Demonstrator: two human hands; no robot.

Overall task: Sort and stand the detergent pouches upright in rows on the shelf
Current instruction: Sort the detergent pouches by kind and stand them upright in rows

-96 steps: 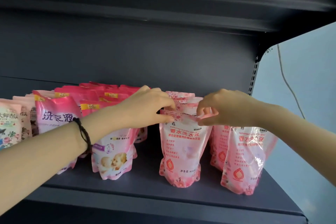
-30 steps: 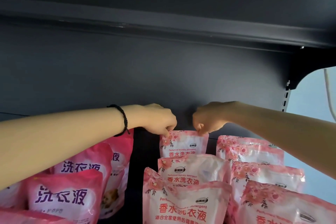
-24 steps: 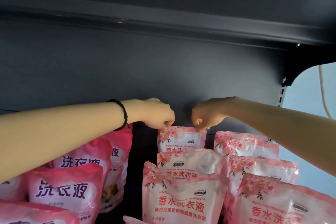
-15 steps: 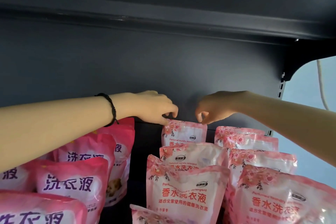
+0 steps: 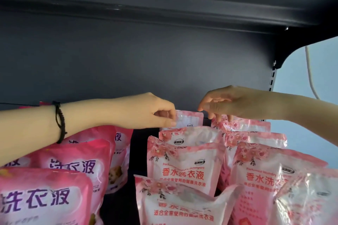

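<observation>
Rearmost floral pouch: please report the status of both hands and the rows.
Left hand pinching rearmost floral pouch top corner. Right hand open, fingers above next row's back pouch. Rows upright. Nothing blocking.

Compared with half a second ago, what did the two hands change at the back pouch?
The right hand let go of the rearmost floral pouch and moved right, fingers spread over the neighbouring row. The left hand keeps its grip on that pouch's top left corner. The pouch rows stayed as before.
</observation>
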